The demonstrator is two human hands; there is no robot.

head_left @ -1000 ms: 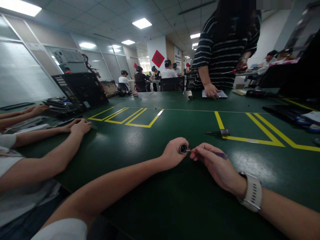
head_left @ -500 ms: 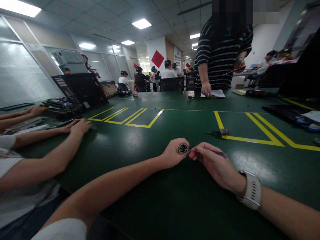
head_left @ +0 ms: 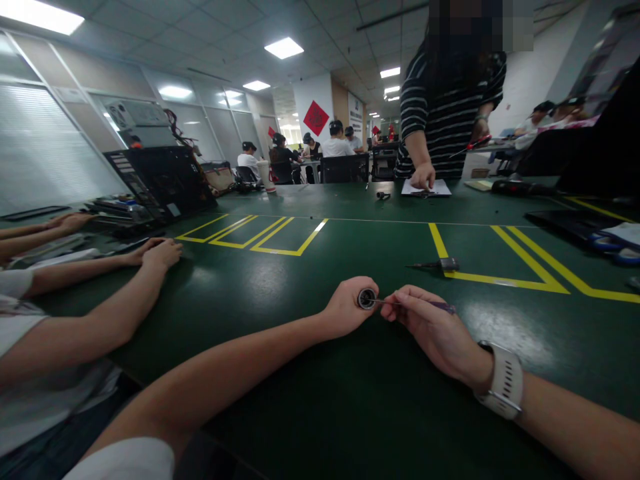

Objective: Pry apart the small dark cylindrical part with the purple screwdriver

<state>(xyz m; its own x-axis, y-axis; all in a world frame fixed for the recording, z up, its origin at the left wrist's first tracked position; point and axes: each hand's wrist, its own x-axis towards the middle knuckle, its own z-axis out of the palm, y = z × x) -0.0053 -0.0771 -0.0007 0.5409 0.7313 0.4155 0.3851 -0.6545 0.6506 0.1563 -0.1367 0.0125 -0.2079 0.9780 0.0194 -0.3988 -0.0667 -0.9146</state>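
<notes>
My left hand (head_left: 349, 308) is wrapped round a small round part (head_left: 367, 299) with a metallic rim and a dark hollow inside, its open face toward me. From the right, my right hand (head_left: 425, 320) pinches a thin screwdriver (head_left: 441, 307) with a purple handle. The screwdriver's shaft points left, and its tip is at the opening of the round part. How far in the tip reaches cannot be made out. Beyond my right hand, a dark cylindrical piece with a thin shaft (head_left: 449, 265) lies on the green table (head_left: 280, 293), by the yellow tape.
Another person's hands (head_left: 163, 253) rest at the left table edge. Across the table stands a person in a striped shirt, one hand (head_left: 424, 176) on a white sheet (head_left: 440, 189). Black equipment (head_left: 160, 180) stands at left; a black tray (head_left: 575, 227) lies at right.
My hands have barely moved, with the screwdriver still at the round part. The standing person's hand on the sheet has shifted right, and their other hand with a red-handled tool has moved slightly.
</notes>
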